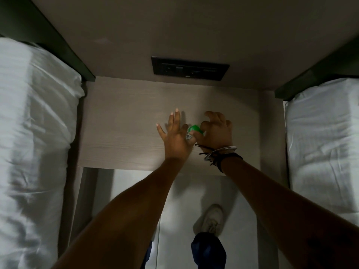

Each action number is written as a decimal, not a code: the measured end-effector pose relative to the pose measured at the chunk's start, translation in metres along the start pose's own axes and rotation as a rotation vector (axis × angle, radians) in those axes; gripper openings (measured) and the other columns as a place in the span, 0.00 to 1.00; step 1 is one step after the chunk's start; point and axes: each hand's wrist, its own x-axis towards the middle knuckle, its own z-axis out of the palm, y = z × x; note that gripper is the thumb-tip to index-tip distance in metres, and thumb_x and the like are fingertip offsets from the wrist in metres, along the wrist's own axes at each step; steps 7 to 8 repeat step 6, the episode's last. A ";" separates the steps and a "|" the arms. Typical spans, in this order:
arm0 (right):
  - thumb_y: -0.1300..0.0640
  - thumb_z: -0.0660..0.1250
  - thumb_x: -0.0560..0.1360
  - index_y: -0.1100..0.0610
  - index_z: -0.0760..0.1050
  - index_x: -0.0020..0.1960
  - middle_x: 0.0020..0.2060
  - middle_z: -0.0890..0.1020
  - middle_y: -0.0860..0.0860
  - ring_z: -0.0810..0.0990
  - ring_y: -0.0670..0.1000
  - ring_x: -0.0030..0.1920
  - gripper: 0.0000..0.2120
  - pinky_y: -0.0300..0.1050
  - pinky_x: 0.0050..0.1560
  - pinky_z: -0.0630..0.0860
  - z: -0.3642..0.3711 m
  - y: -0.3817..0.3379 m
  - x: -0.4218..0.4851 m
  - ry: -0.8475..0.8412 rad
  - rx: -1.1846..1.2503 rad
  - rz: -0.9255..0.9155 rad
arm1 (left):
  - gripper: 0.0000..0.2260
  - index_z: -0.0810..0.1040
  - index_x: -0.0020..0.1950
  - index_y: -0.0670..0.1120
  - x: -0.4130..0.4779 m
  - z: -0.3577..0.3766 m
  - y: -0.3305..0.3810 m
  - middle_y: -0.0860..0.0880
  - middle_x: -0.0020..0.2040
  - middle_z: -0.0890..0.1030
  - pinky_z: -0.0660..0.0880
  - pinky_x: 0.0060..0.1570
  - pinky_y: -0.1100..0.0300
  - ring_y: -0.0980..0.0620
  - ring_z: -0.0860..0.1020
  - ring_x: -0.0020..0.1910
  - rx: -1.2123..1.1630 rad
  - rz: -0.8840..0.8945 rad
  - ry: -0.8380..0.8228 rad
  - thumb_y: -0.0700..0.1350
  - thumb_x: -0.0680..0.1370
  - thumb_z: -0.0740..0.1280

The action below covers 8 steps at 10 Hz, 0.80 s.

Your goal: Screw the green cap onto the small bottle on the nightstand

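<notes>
A green cap (194, 129) sits on top of a small clear bottle (188, 137) above the pale wooden nightstand (120, 129). My right hand (215, 133) pinches the cap with thumb and curled fingers. My left hand (175, 135) is beside the bottle on its left, thumb and palm against it, with the other fingers stretched out flat. Most of the bottle is hidden between the two hands. Bracelets circle my right wrist.
A bed with white sheets (33, 133) flanks the nightstand on the left, another (322, 136) on the right. A dark socket panel (189, 68) is set in the wall behind. Below the nightstand's front edge are the floor and my white shoe (211, 218).
</notes>
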 end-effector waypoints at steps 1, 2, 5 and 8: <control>0.46 0.66 0.70 0.62 0.81 0.42 0.60 0.77 0.58 0.69 0.61 0.63 0.18 0.57 0.55 0.64 0.008 -0.010 -0.005 0.004 -0.030 0.060 | 0.12 0.77 0.55 0.47 -0.001 0.003 -0.006 0.42 0.77 0.58 0.40 0.68 0.29 0.43 0.53 0.77 0.013 0.017 0.003 0.48 0.75 0.62; 0.46 0.65 0.72 0.62 0.81 0.42 0.58 0.78 0.58 0.69 0.60 0.62 0.19 0.57 0.56 0.64 0.011 -0.018 -0.005 0.007 -0.027 0.151 | 0.14 0.78 0.55 0.46 0.001 0.004 -0.007 0.42 0.77 0.59 0.39 0.68 0.30 0.42 0.54 0.76 0.009 0.026 0.008 0.50 0.76 0.57; 0.34 0.58 0.72 0.59 0.80 0.35 0.56 0.81 0.57 0.72 0.60 0.59 0.30 0.58 0.54 0.66 0.010 -0.020 -0.014 -0.010 -0.097 0.167 | 0.24 0.64 0.70 0.41 0.004 -0.007 -0.002 0.45 0.78 0.57 0.35 0.71 0.35 0.49 0.51 0.77 -0.115 -0.034 -0.001 0.49 0.77 0.49; 0.32 0.55 0.72 0.59 0.79 0.31 0.49 0.83 0.57 0.76 0.59 0.53 0.32 0.58 0.52 0.68 -0.012 -0.020 -0.026 0.129 -0.081 0.171 | 0.31 0.58 0.74 0.47 0.001 -0.027 -0.011 0.44 0.79 0.50 0.36 0.69 0.31 0.47 0.46 0.77 0.048 -0.026 -0.113 0.61 0.75 0.52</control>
